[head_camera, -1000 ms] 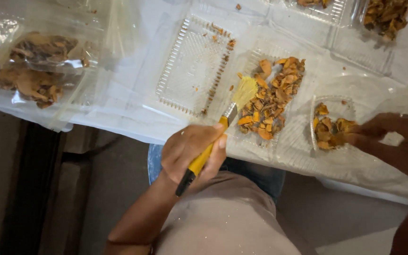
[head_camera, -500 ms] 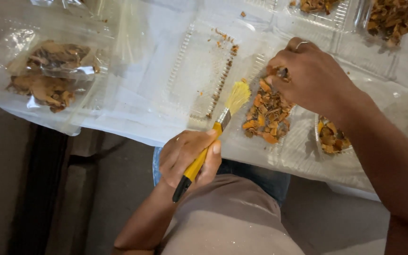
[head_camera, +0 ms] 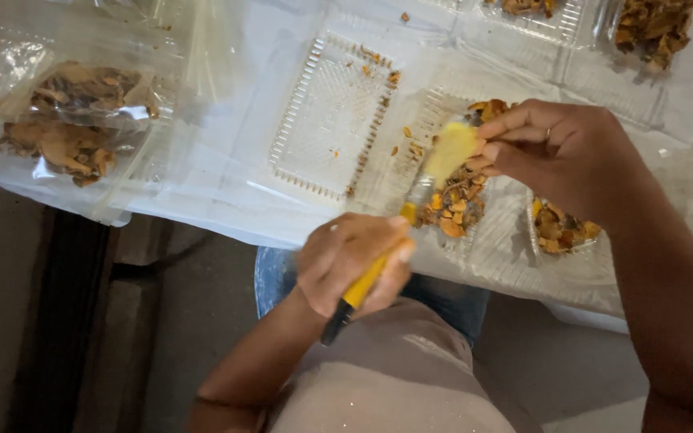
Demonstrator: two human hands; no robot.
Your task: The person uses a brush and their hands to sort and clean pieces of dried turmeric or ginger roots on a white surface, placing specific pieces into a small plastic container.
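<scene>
Over the tray, left hand grips brush — right hand touching bristles.

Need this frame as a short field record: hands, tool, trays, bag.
left hand: grips yellow-handled brush, bristles up near the right fingers
right hand: fingers pinched at the brush tip, above tray of orange-brown pieces
empty clear tray: a few crumbs along its right edge
small tub: orange pieces, below right hand
plastic bag: brown pieces, far left

Clear trays crowd the table, bag blocks left, open gap between
</scene>
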